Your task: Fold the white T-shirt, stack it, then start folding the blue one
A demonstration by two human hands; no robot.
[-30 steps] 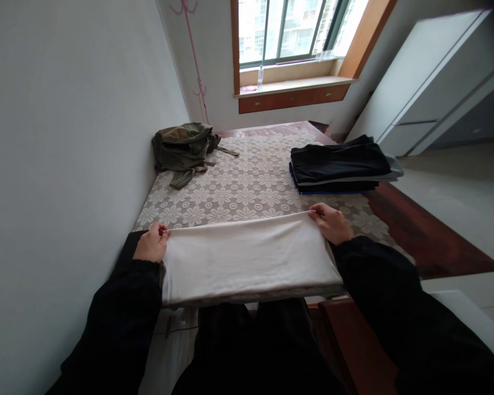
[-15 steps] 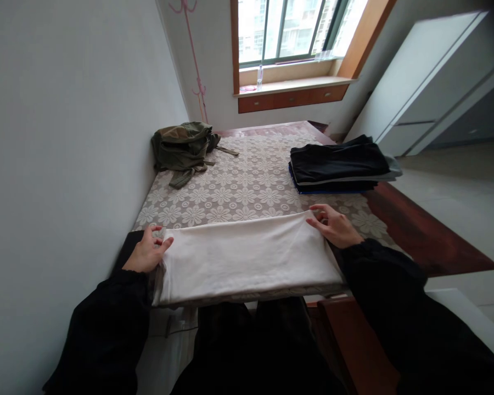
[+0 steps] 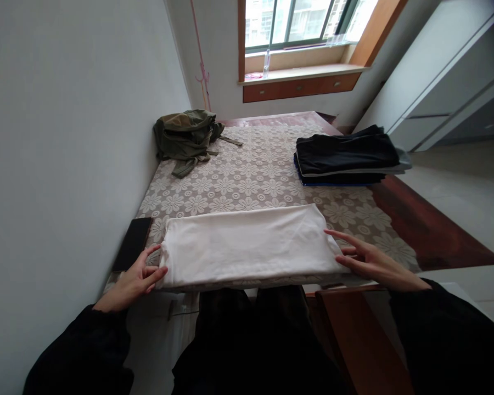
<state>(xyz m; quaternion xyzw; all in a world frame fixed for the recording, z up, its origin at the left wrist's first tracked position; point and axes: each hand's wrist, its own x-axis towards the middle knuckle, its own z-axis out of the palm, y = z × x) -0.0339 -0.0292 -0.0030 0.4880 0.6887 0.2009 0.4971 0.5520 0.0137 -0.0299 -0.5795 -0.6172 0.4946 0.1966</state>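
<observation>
A white folded garment (image 3: 247, 244), perhaps a shirt, lies flat in a long strip along the near edge of the table. At its left end is my left hand (image 3: 138, 280), fingers apart, with the fingertips and thumb touching the cloth's edge. My right hand (image 3: 370, 260) rests by the other end, its index finger stretched along the side edge and its thumb near the lower right corner. Both hands look open, though some fingertips are partly hidden by the cloth. Small wrinkles show at the garment's left end.
A floral lace tablecloth (image 3: 239, 184) covers the table. An olive backpack (image 3: 185, 137) sits at the back left by the wall, and a stack of folded dark clothes (image 3: 346, 156) at the back right. A black flat object (image 3: 132, 244) lies left of my left hand.
Both hands have moved from the garment's far corners down its side edges toward me. The right hand has shifted outward. The black flat object shows more fully, and the view has tilted slightly down.
</observation>
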